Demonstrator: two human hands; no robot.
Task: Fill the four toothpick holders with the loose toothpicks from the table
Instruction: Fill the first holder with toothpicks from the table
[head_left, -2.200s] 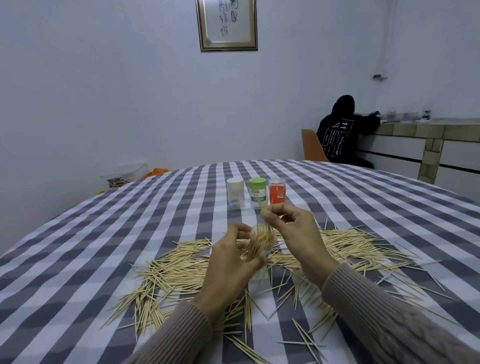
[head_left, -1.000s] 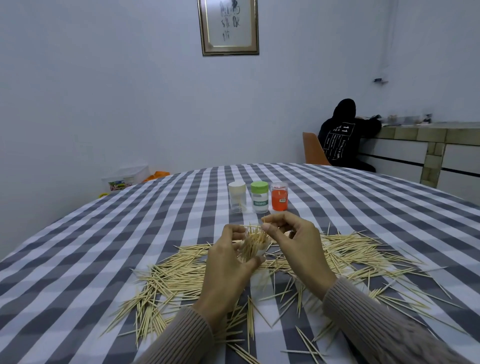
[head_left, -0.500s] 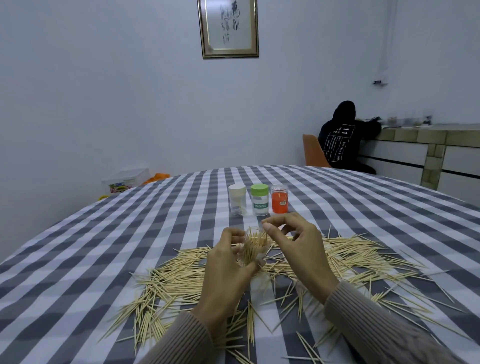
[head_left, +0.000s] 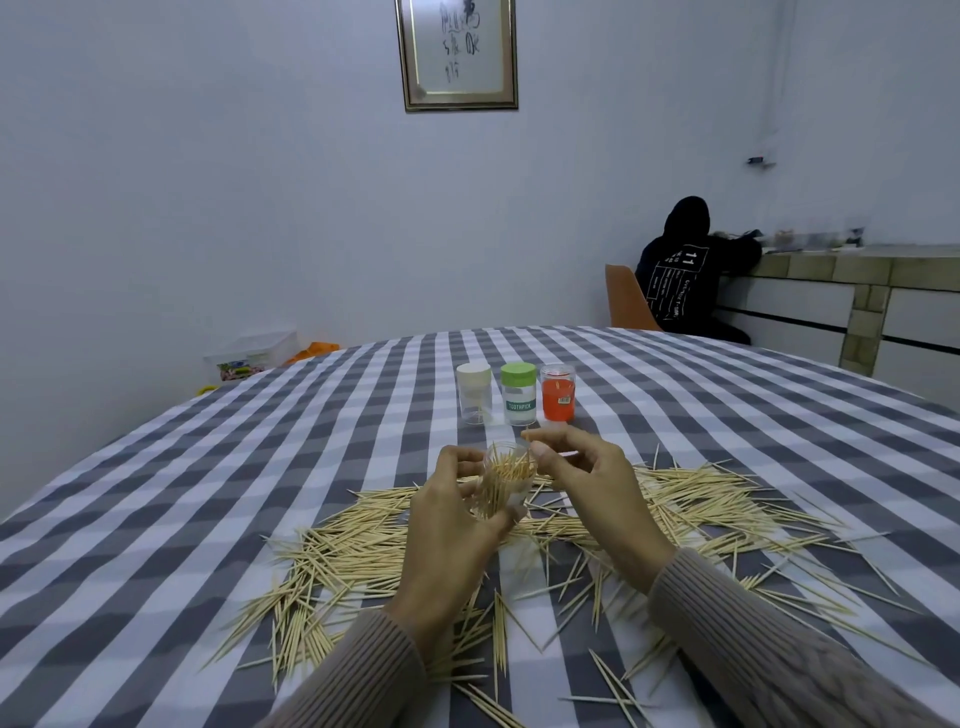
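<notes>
My left hand (head_left: 451, 525) grips a clear open toothpick holder (head_left: 508, 480) packed with toothpicks and holds it tilted above the table. My right hand (head_left: 597, 486) is just to its right, with thumb and forefinger pinched at the holder's rim on the toothpick tips. Behind them three holders stand in a row: a white-lidded one (head_left: 474, 396), a green-lidded one (head_left: 518, 397) labelled TOOTHPICK, and an orange one (head_left: 558, 401). Loose toothpicks (head_left: 353, 551) lie scattered across the checked tablecloth (head_left: 208, 467) beneath and on both sides of my hands.
A person in a black hoodie (head_left: 685, 270) sits on an orange chair (head_left: 626, 299) at a tiled counter (head_left: 857, 291) at the back right. A plastic box (head_left: 254, 353) stands beyond the table's far left edge.
The toothpick bunch has sunk further into the clear holder, and my right fingers have come down to its rim. My left hand has kept its grip.
</notes>
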